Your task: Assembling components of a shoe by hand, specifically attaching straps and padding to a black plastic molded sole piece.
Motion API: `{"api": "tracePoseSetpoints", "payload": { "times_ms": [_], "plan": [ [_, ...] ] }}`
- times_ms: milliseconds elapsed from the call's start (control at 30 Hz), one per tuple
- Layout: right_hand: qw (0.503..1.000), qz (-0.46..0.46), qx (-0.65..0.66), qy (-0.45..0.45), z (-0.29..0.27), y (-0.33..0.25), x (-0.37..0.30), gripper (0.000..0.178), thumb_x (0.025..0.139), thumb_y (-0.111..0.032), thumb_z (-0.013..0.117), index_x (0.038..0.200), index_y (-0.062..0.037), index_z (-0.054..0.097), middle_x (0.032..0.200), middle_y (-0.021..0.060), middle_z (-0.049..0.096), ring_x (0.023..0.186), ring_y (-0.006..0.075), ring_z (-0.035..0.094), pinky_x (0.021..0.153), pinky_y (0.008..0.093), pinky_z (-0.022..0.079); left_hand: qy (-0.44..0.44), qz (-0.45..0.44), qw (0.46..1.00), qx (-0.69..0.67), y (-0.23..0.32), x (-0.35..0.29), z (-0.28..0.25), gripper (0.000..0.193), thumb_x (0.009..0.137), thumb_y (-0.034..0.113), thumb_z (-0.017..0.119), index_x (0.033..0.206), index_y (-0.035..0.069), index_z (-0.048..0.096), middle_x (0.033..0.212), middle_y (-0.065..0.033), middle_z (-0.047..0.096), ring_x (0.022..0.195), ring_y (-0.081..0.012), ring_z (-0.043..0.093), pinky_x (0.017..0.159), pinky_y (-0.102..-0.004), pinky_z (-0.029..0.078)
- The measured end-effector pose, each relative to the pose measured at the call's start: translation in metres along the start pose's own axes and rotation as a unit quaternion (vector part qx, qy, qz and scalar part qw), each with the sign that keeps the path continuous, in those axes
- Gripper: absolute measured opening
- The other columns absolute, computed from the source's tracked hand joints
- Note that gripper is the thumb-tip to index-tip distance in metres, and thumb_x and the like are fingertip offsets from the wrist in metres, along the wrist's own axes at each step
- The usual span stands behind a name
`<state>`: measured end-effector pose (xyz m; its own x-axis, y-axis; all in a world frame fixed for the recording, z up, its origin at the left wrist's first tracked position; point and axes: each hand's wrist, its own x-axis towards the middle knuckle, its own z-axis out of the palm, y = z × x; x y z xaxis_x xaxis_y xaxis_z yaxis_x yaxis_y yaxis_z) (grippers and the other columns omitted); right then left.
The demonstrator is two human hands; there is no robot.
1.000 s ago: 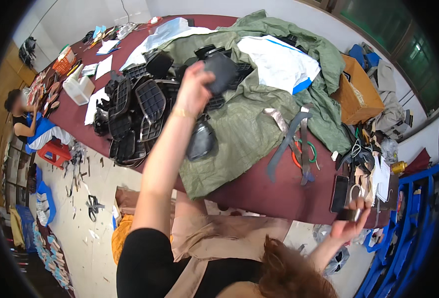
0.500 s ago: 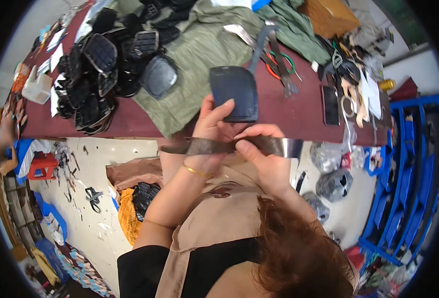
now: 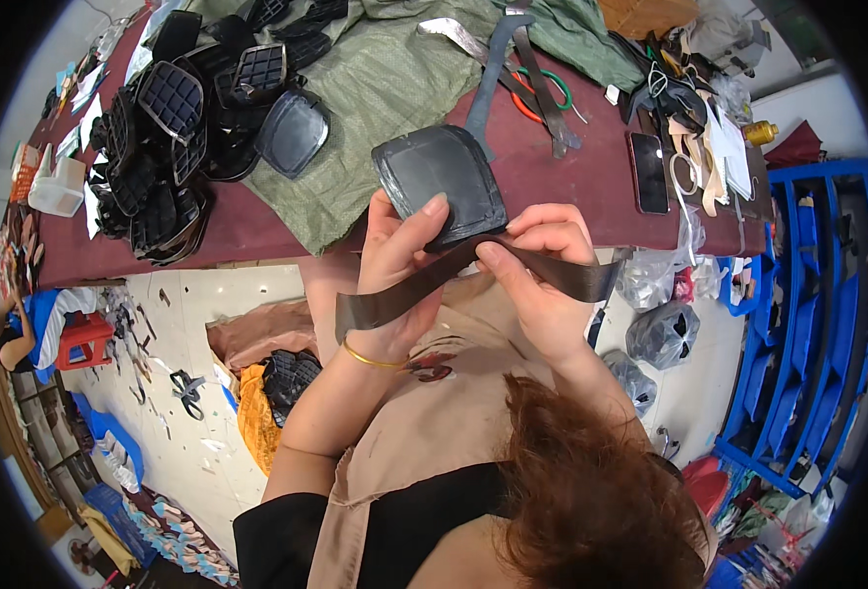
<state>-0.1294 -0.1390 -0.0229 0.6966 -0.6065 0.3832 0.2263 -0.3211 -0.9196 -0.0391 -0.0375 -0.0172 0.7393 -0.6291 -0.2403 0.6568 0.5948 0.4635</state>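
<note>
currently, the left hand [image 3: 393, 263] grips a black panel [image 3: 442, 177], with the thumb flat on the face and the other fingers behind it. the panel is tilted, rounded at the corners, and located above the front edge of the bench [image 3: 591, 201]. the right hand [image 3: 549, 312] pinches a dark brown strap [image 3: 383, 302] between thumb and fingers, with no visible gap, at the lower corner of the panel. the strap crosses in front of the left palm; one free end hangs near the left wrist, above a gold bangle [image 3: 373, 363], and the other extends past the right hand.

beyond the hands, a green cloth [image 3: 355, 128] covers part of the bench. a second black panel [image 3: 294, 133] lies on the cloth, beside a heap of black gridded pieces [image 3: 172, 98]. a phone [image 3: 647, 172] lies to the right.
</note>
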Motion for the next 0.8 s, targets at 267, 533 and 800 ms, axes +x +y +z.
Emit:
{"api": "tracePoseSetpoints", "payload": {
  "times_ms": [267,533,800],
  "plan": [
    [0.999,-0.001,-0.031,-0.035,-0.007,0.001,0.001,0.02,0.073,0.007,0.069,0.078,-0.001,0.051,0.095,0.0085,0.047,0.068,0.0139,0.059,0.06,0.0238,0.051,-0.021,-0.006,1.0,0.002,0.001,-0.004,-0.004,0.03,0.085,0.001,0.053,0.113,0.006,0.044,0.106,-0.0096,0.057,0.096,-0.0195,0.059,0.085,-0.035,0.05],
    [0.99,0.107,0.057,-0.071,-0.025,-0.023,0.021,0.011,0.069,0.0,0.074,0.078,0.0007,0.067,0.081,0.0069,0.057,0.061,0.01,0.057,0.054,0.0207,0.046,-0.027,-0.112,0.993,0.022,0.011,-0.009,-0.006,0.041,0.085,0.005,0.05,0.125,0.004,0.041,0.115,-0.0105,0.055,0.104,-0.0207,0.056,0.092,-0.0359,0.044],
    [0.966,0.175,0.179,-0.067,-0.022,-0.029,0.022,0.017,0.072,0.003,0.071,0.085,0.0021,0.06,0.082,0.0059,0.06,0.068,0.0107,0.061,0.057,0.0201,0.05,-0.105,-0.175,0.979,0.01,0.017,-0.009,-0.01,0.048,0.081,0.003,0.054,0.127,0.004,0.038,0.118,-0.0133,0.052,0.107,-0.0244,0.055,0.093,-0.0387,0.046]
  ]
}}
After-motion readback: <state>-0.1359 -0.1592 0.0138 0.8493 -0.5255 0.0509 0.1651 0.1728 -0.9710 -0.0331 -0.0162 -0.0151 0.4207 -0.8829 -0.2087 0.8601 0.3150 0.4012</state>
